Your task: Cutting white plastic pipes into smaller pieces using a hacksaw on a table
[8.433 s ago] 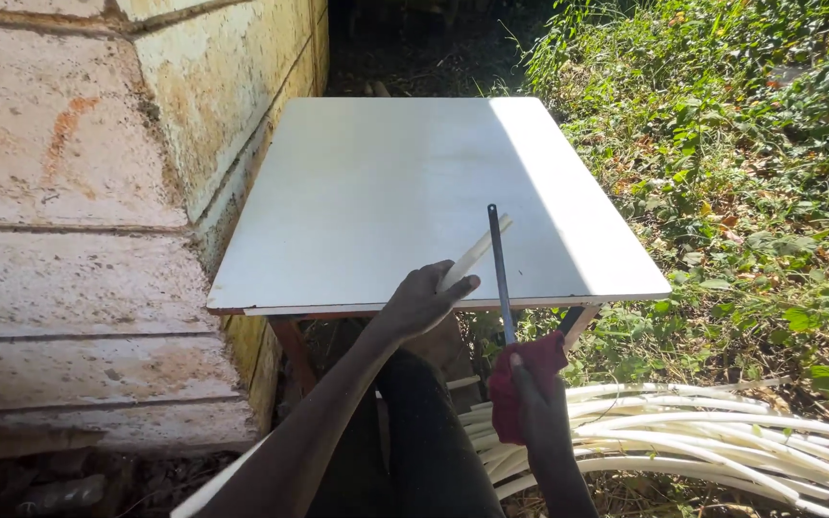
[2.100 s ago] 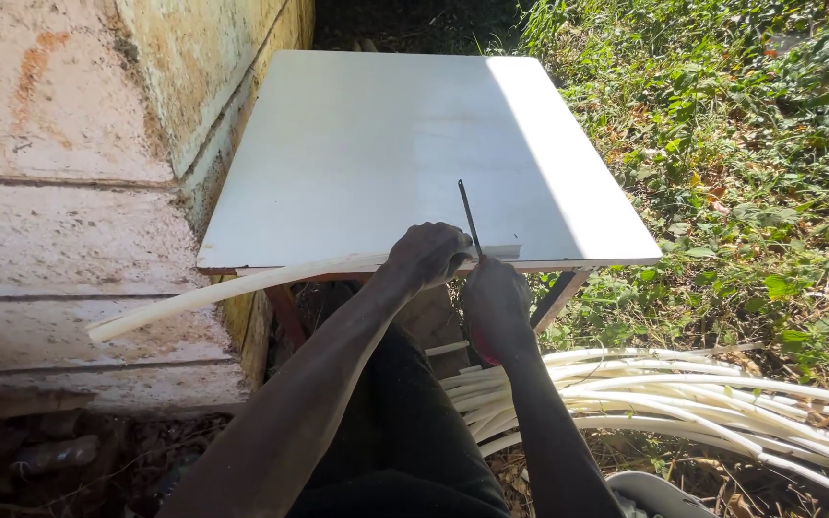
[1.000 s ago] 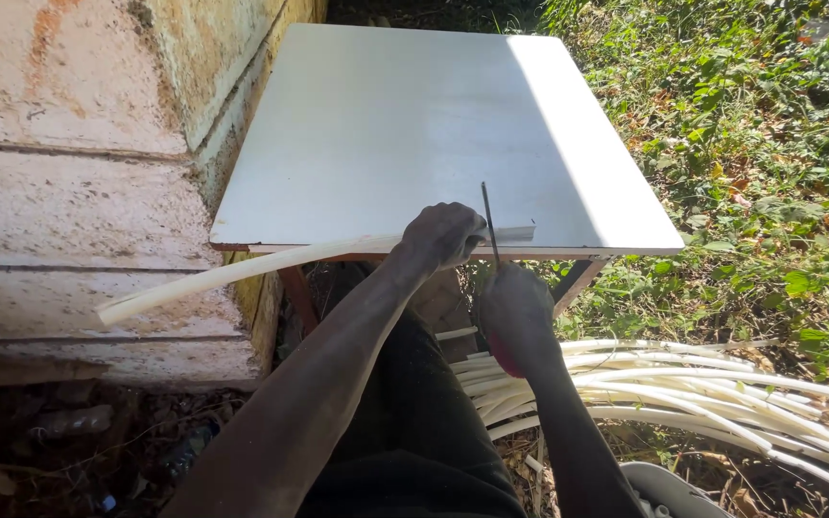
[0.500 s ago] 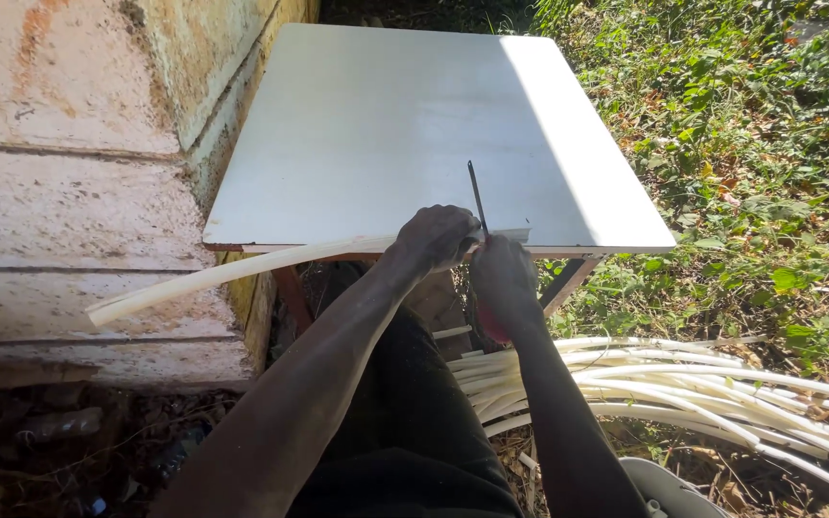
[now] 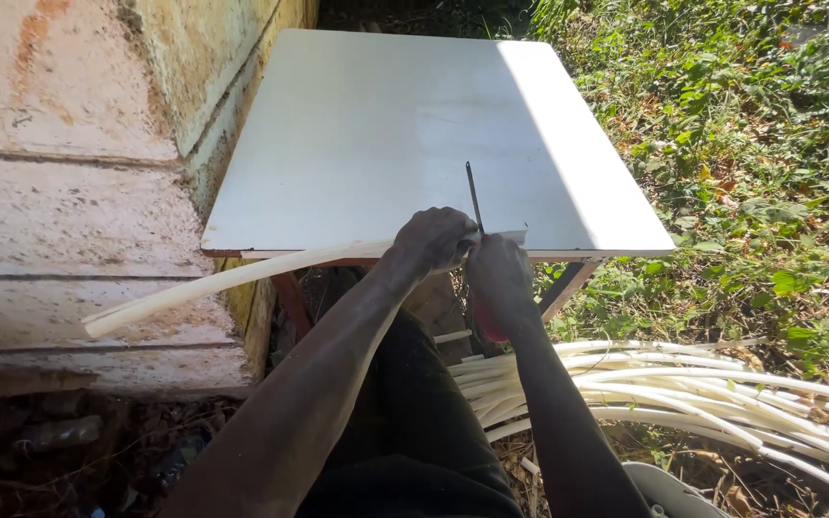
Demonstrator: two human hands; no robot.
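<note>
A long pale stick (image 5: 242, 276) lies along the near edge of a white table (image 5: 405, 134), its free end jutting out to the left. My left hand (image 5: 432, 240) is closed round the stick close to its right end. My right hand (image 5: 497, 278) grips the red handle of a knife (image 5: 475, 197). The thin dark blade points up and away over the tabletop, right beside my left hand and against the stick's end.
A weathered concrete wall (image 5: 59, 192) runs along the left. Several pale peeled sticks (image 5: 683, 384) lie in a bundle on the ground at lower right. Green weeds (image 5: 769, 144) cover the ground to the right. A grey container rim (image 5: 664, 484) shows at the bottom.
Over the last second my right hand with the knife rose to the stick's end beside my left hand. Earlier, the stick pointed up over the table; it now lies along the edge.
</note>
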